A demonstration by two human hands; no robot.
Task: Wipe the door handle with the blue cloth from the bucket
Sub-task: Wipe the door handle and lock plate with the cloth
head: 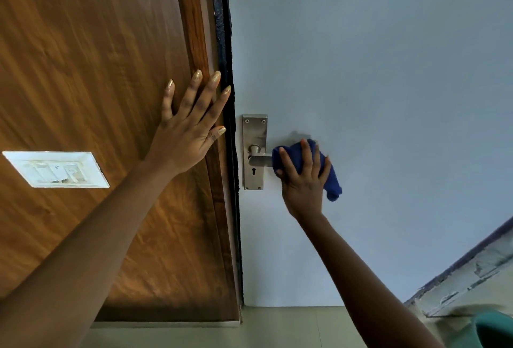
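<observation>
A metal lever door handle point(258, 159) on a steel backplate point(254, 128) sits near the left edge of a pale grey-blue door point(374, 83). My right hand point(304, 181) presses a blue cloth point(331, 181) around the outer end of the lever, hiding that end. Only the lever's root and the keyhole show. My left hand point(188, 131) lies flat, fingers spread, on the brown wooden panel point(97, 70) beside the dark door edge. At the bottom right corner the rim of a green bucket point(494, 328) shows.
A white switch plate point(55, 169) is set in the wooden panel at left. A black seal strip point(226, 70) runs between panel and door. Pale floor tiles point(277, 328) lie below. A worn wall edge point(466, 278) slants at the lower right.
</observation>
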